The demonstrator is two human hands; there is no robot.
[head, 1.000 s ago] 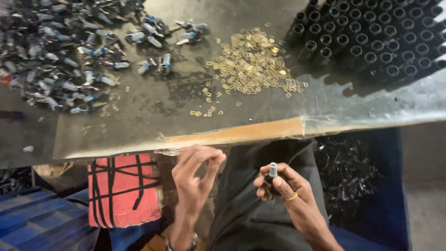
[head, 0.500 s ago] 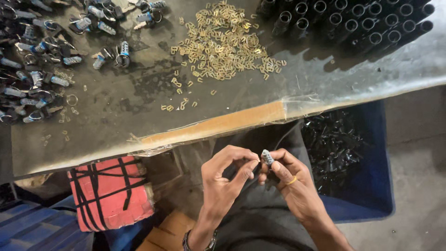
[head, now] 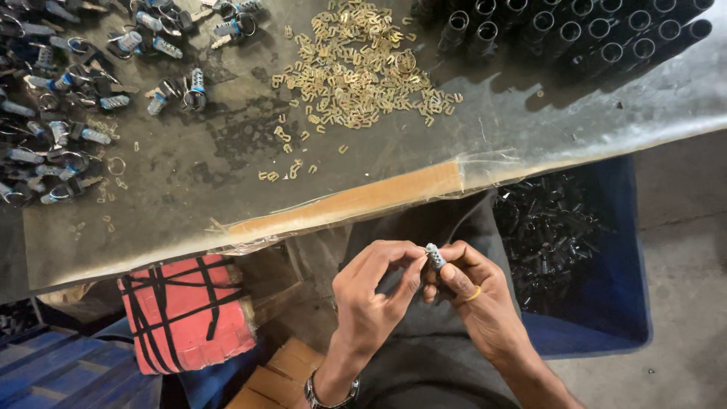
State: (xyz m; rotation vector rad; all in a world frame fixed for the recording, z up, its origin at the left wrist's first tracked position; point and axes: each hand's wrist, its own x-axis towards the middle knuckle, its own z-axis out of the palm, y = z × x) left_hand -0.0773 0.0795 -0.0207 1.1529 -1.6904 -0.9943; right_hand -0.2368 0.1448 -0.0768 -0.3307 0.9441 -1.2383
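both hands are up in front of the lap, just below the near edge of the tabletop, and they meet over one small thing: the right hand is closed around a small silvery ribbed cylinder, pinching it so its top pokes out above the fingers, a yellow ring on one finger. the left hand curls in from the side, thumb and forefinger pinched together right against that cylinder's tip; whether a tiny piece sits between them, i cannot tell. a wristwatch shows on the left wrist. now the containers: to the right of the hands, under the tabletop edge, a blue bin holds a heap of small dark metal parts, shiny and tangled. to the left of the hands sits a red block with black stripes, and further left a blue crate, its contents out of sight. up on the tabletop, straight above the hands, a loose pile of small brass clips spreads out, a few strays trailing toward the edge. left of that pile lie scattered silvery lock parts with rings. right of the pile stand rows of black tubes, open ends up, packed close.
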